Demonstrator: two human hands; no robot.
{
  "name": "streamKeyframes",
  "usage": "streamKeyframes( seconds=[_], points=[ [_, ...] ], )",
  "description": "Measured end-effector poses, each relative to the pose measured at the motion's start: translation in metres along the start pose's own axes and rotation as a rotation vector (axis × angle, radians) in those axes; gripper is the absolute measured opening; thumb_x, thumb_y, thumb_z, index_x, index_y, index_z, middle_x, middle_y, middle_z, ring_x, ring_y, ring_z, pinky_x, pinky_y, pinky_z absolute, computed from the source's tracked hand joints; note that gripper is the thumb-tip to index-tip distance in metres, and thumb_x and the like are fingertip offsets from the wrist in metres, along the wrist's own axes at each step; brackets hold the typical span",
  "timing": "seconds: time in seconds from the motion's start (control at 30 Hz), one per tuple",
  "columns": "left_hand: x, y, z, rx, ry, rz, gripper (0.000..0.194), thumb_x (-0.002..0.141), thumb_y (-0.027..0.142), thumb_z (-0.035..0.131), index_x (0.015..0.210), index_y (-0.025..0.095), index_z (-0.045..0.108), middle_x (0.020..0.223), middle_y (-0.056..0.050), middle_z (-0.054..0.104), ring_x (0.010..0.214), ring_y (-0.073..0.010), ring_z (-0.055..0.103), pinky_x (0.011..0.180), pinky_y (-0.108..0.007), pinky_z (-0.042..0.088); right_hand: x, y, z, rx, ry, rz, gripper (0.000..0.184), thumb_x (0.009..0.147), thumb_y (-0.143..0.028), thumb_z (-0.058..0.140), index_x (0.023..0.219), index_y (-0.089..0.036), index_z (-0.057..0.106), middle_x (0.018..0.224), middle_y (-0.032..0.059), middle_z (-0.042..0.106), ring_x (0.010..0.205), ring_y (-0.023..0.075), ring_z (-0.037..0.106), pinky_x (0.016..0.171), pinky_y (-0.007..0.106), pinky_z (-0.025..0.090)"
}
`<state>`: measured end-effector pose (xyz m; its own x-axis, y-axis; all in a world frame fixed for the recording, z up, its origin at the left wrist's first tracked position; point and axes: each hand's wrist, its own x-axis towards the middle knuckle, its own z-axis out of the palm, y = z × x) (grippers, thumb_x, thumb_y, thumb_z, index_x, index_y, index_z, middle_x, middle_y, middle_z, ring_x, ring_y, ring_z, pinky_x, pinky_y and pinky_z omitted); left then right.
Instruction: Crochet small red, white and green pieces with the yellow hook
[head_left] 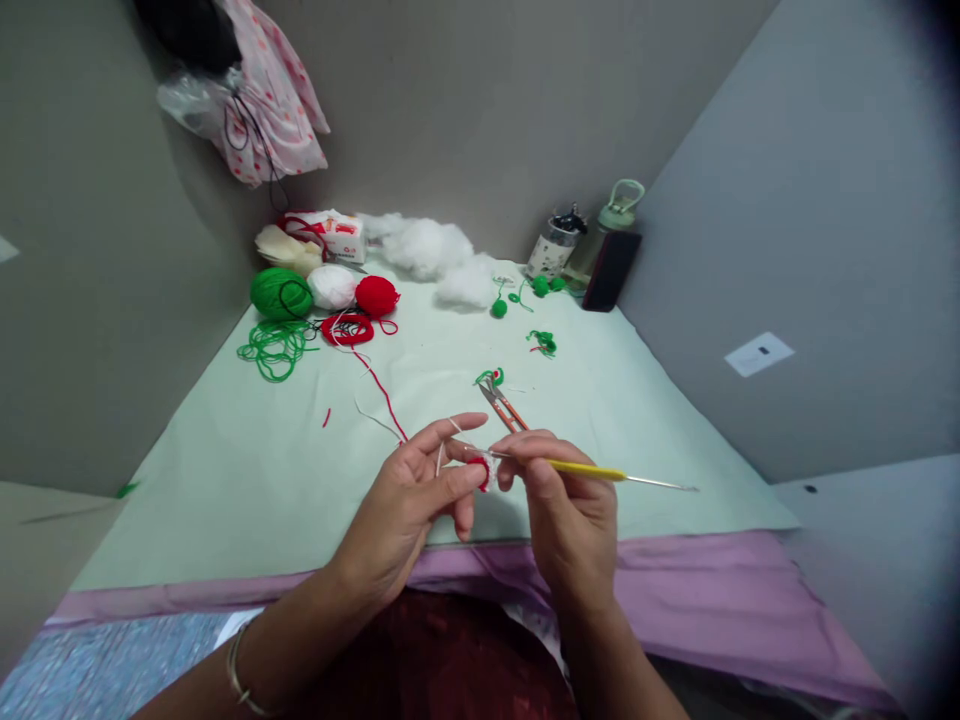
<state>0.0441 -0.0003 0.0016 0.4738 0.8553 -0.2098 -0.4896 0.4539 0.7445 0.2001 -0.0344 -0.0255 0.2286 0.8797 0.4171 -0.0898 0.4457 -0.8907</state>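
Observation:
My left hand (420,487) pinches a small red and white crochet piece (486,470) between thumb and fingers. White yarn runs over its raised index finger. In my right hand (564,500) is a crochet hook (592,469) with a yellow handle and metal ends; its left tip meets the crochet piece. A red strand (382,392) trails from my left hand back toward the yarn. Just beyond my hands lie thread snips (502,404) with orange handles, beside a small green and red piece (490,377).
Green (281,293), white (332,287) and red (376,295) yarn balls sit back left, near loose green yarn (276,350). White stuffing (427,250) lies along the back wall. A phone (612,270), bottle (619,205) and patterned cup (552,248) stand back right, near small green pieces (543,343).

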Motion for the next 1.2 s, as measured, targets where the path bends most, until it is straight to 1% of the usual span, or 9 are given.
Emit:
streamKeyframes(
  seconds=[0.2, 0.43, 0.63, 0.77, 0.87, 0.97, 1.1, 1.17, 1.2],
  points=[
    [-0.001, 0.001, 0.0, 0.03, -0.03, 0.005, 0.054, 0.084, 0.021, 0.089, 0.134, 0.018, 0.069, 0.078, 0.005, 0.069, 0.047, -0.0037, 0.057, 0.048, -0.016, 0.049, 0.001, -0.001, 0.002, 0.035, -0.035, 0.018, 0.018, 0.104, -0.025, 0.066, 0.107, -0.03, 0.083, 0.106, 0.0025, 0.08, 0.081, 0.0143, 0.068, 0.073, 0.03, 0.056],
    [-0.002, 0.002, 0.002, -0.005, 0.024, 0.033, 0.043, 0.084, 0.02, 0.088, 0.124, 0.02, 0.075, 0.09, 0.003, 0.068, 0.052, -0.004, 0.064, 0.053, -0.017, 0.053, 0.003, -0.002, 0.002, 0.087, -0.027, 0.057, 0.015, 0.104, -0.029, 0.067, 0.103, -0.028, 0.082, 0.102, 0.0025, 0.08, 0.077, 0.0137, 0.068, 0.074, 0.03, 0.056],
    [-0.003, 0.005, -0.001, -0.064, -0.035, -0.016, 0.034, 0.083, 0.02, 0.09, 0.116, 0.021, 0.081, 0.086, 0.004, 0.067, 0.059, -0.0062, 0.069, 0.058, -0.017, 0.054, 0.011, -0.006, 0.004, 0.294, 0.017, 0.207, 0.016, 0.1, -0.038, 0.073, 0.092, -0.025, 0.079, 0.088, 0.0013, 0.079, 0.067, 0.011, 0.066, 0.068, 0.024, 0.057],
    [-0.004, 0.008, -0.002, -0.069, -0.052, -0.033, 0.033, 0.081, 0.023, 0.091, 0.113, 0.02, 0.082, 0.085, 0.002, 0.067, 0.065, -0.0084, 0.07, 0.065, -0.02, 0.057, 0.012, -0.009, 0.002, 0.277, -0.012, 0.224, 0.022, 0.101, -0.042, 0.069, 0.091, -0.023, 0.073, 0.085, 0.0032, 0.079, 0.065, 0.0141, 0.068, 0.063, 0.028, 0.058],
    [-0.006, 0.009, -0.002, -0.017, -0.023, -0.003, 0.032, 0.083, 0.024, 0.09, 0.114, 0.021, 0.082, 0.084, 0.002, 0.067, 0.065, -0.009, 0.069, 0.066, -0.021, 0.057, 0.007, -0.013, -0.002, 0.134, -0.053, 0.111, 0.02, 0.108, -0.034, 0.058, 0.099, -0.024, 0.072, 0.095, 0.0047, 0.081, 0.071, 0.0159, 0.073, 0.068, 0.031, 0.06],
    [-0.006, 0.007, -0.002, 0.081, 0.021, 0.082, 0.032, 0.085, 0.023, 0.087, 0.117, 0.023, 0.082, 0.084, 0.002, 0.066, 0.066, -0.0088, 0.067, 0.067, -0.021, 0.056, 0.0, -0.017, -0.006, -0.158, -0.1, -0.089, 0.024, 0.11, -0.02, 0.049, 0.111, -0.027, 0.072, 0.104, 0.0047, 0.08, 0.086, 0.0183, 0.076, 0.08, 0.036, 0.062],
    [-0.005, 0.002, -0.003, 0.151, 0.078, 0.165, 0.039, 0.083, 0.02, 0.09, 0.12, 0.027, 0.081, 0.088, 0.004, 0.066, 0.057, -0.0028, 0.057, 0.057, -0.016, 0.048, -0.005, -0.014, -0.008, -0.655, -0.263, -0.471, 0.034, 0.104, -0.013, 0.057, 0.131, -0.027, 0.071, 0.112, 0.0083, 0.08, 0.103, 0.0227, 0.076, 0.085, 0.037, 0.063],
    [-0.005, 0.001, -0.003, 0.092, 0.056, 0.109, 0.045, 0.082, 0.023, 0.091, 0.125, 0.026, 0.078, 0.087, 0.004, 0.066, 0.05, -0.0001, 0.048, 0.047, -0.013, 0.039, -0.005, -0.011, -0.008, -0.816, -0.263, -0.615, 0.041, 0.1, -0.012, 0.064, 0.137, -0.029, 0.07, 0.112, 0.009, 0.079, 0.103, 0.0234, 0.076, 0.083, 0.036, 0.064],
    [-0.004, 0.002, -0.003, 0.04, 0.027, 0.052, 0.047, 0.082, 0.026, 0.092, 0.127, 0.024, 0.077, 0.083, 0.005, 0.066, 0.046, 0.0004, 0.042, 0.044, -0.013, 0.034, -0.005, -0.009, -0.007, -0.845, -0.239, -0.645, 0.043, 0.099, -0.011, 0.066, 0.137, -0.031, 0.071, 0.112, 0.0085, 0.079, 0.102, 0.0235, 0.076, 0.083, 0.036, 0.064]
  ],
)
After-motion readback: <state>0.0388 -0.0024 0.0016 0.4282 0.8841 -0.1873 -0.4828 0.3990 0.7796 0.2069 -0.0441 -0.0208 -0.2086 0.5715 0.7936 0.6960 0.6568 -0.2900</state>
